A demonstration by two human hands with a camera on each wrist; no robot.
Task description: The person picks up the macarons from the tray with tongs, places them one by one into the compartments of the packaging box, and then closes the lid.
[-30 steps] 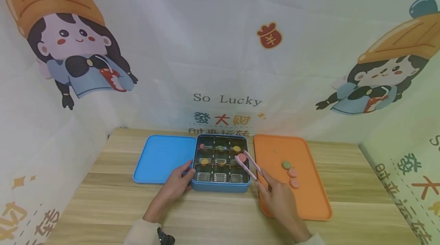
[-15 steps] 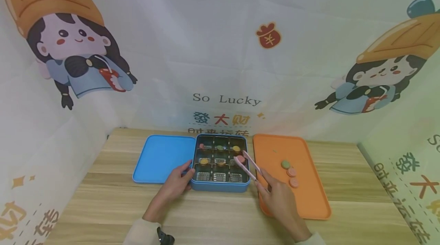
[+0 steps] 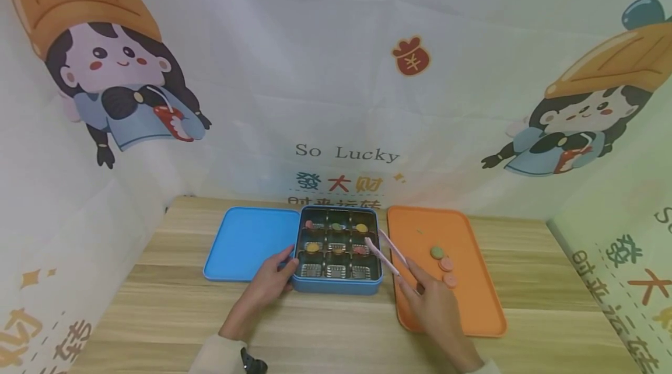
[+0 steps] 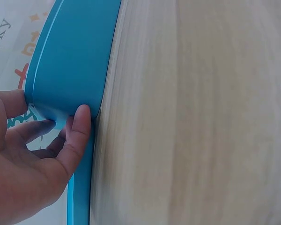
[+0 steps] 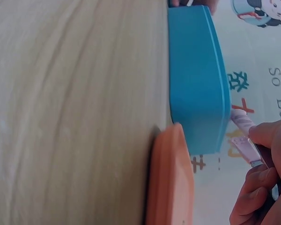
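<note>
A blue box [image 3: 337, 287] with a dark divided insert stands mid-table. At its near left corner, my left hand [image 3: 269, 280] holds it, thumb at the rim and fingers against the side [image 4: 68, 61]. My right hand [image 3: 437, 307] grips pink tongs [image 3: 382, 258], whose separated tips hover at the box's right rim with nothing between them. A pink macaron [image 3: 360, 250] lies in the middle row's right compartment. Other macarons sit in the back row and the rest of the middle row, among them a yellow macaron [image 3: 312, 247]; the front row holds none.
To the right, an orange tray [image 3: 475, 310] carries a green macaron [image 3: 437, 252] and two pink ones, the nearer being a pink macaron [image 3: 450, 280]. A flat blue lid or tray [image 3: 249, 245] lies left of the box. A printed cloth [image 3: 336, 100] hangs behind the table.
The pink macaron between the tongs' tips was let go into the middle row's right compartment. My right hand and the tongs have since shifted slightly right. The left hand stays put.
</note>
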